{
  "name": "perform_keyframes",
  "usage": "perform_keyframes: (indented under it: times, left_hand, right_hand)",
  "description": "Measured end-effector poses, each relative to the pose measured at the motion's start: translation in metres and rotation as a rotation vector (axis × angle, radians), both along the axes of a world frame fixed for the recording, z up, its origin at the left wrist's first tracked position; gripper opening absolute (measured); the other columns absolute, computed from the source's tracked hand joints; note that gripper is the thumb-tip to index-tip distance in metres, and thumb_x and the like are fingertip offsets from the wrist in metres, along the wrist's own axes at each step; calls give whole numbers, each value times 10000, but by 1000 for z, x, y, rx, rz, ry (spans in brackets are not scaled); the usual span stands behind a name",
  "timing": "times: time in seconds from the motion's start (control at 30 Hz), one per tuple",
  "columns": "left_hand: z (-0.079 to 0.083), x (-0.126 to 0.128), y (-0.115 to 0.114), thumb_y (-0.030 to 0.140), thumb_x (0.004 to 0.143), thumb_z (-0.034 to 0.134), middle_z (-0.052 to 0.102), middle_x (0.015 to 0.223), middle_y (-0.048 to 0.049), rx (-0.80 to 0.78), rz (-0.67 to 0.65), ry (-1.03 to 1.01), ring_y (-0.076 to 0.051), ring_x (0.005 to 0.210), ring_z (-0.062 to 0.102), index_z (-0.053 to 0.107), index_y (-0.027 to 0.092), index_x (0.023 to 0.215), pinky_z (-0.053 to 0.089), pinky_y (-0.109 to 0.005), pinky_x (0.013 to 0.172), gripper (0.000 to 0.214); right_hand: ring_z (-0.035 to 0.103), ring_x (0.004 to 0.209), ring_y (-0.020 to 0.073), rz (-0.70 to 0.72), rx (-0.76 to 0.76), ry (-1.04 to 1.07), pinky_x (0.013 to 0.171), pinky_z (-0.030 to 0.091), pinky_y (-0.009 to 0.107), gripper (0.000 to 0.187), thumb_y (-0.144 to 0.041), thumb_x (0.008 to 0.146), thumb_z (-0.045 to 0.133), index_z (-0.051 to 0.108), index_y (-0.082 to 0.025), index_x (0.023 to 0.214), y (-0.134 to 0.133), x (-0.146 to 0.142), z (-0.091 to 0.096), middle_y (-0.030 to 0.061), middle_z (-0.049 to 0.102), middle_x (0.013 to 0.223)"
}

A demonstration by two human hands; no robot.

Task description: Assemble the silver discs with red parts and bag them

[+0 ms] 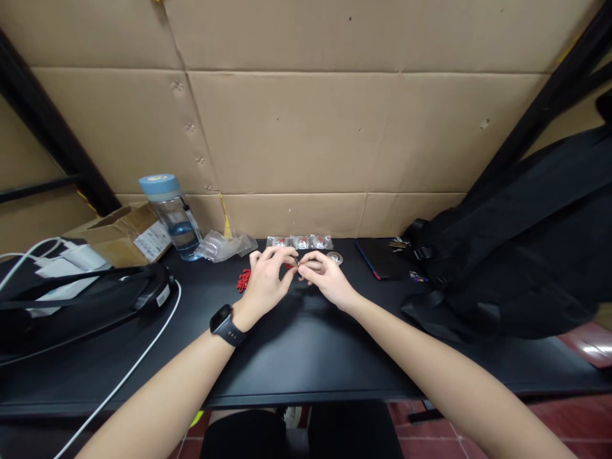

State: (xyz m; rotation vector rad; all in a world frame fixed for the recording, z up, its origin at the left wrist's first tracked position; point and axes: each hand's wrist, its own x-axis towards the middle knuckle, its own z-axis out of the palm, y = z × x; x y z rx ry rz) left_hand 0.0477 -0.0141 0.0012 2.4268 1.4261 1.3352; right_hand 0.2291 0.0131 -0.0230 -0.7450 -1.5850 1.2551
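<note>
In the head view, the left hand [270,275] and right hand [326,277] pinch a small dark piece [297,261] between their fingertips, its exact shape too small to tell. A red ornament [243,280] lies left of the fingers and wrapped discs [301,242] just beyond; a light, even pinch from both sides should keep the piece from slipping.

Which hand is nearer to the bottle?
Left. The left hand is to the right of the bottle and closer to the wearer, not touching it; the right hand is farther right, past the left.
</note>
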Motion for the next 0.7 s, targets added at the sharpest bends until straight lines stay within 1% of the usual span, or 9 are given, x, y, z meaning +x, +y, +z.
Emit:
perform_keyframes:
  times: [0.07,0.17,0.27,0.33,0.43,0.5,0.53,0.63,0.7]
  left_hand:
    - [-1,2,0,163,847,659,745,1020,-36,-62,-5,-124,-258,1092,655,531,252,1142,344,-451,1006,334]
    - [-4,3,4,171,819,674,725,881,5,-183,-109,-374,-222,1004,700,454,252,1132,433,-403,976,391]
    - [-7,2,8,214,813,698,720,837,10,-281,-188,-520,-210,961,720,436,246,1106,479,-370,943,394]
    - [-9,2,10,212,809,697,720,844,10,-283,-180,-508,-207,950,726,444,244,1102,481,-365,942,388]
    - [-10,3,9,180,807,682,720,875,8,-208,-113,-406,-206,959,723,465,250,1076,465,-373,959,353]
    - [-9,5,8,196,820,687,728,886,6,-174,-67,-344,-217,984,717,464,257,1071,453,-393,969,342]
    - [-8,5,7,211,828,692,733,883,6,-168,-51,-323,-222,994,714,461,261,1075,448,-403,970,342]
    - [-7,6,6,241,846,698,741,862,9,-155,-26,-292,-229,1017,705,452,265,1081,435,-420,968,341]
    - [-8,6,6,245,844,704,741,861,8,-148,-25,-284,-232,1026,701,455,265,1069,425,-424,974,335]
  right_hand:
    - [696,828,181,8,32,2,689,551,303,433,-515,765,791,542,-232,977,0,1,1,51,737,1002]
    - [685,851,171,32,102,-7,698,554,306,448,-465,749,817,538,-243,1019,0,3,2,85,704,1204]
    - [676,881,177,48,159,-48,712,553,316,469,-454,744,823,540,-247,1056,2,5,1,95,694,1236]
    - [677,890,183,53,162,-57,710,550,313,501,-462,725,838,543,-245,1068,4,4,-1,90,706,1198]
    - [680,812,173,24,111,-50,657,529,285,493,-492,717,842,549,-231,1015,8,3,-5,60,733,1053]
    - [671,759,167,-5,94,-81,632,510,270,419,-545,791,767,562,-218,954,10,3,-6,27,718,894]
    - [668,756,167,-11,105,-106,632,503,268,386,-571,855,691,572,-212,935,11,4,-6,19,699,845]
    - [658,798,168,-4,215,-216,664,503,270,389,-571,990,478,610,-206,955,12,9,-3,24,671,841]
    - [649,830,170,-3,314,-303,687,508,272,361,-536,1007,466,625,-211,993,13,13,-1,34,680,902]
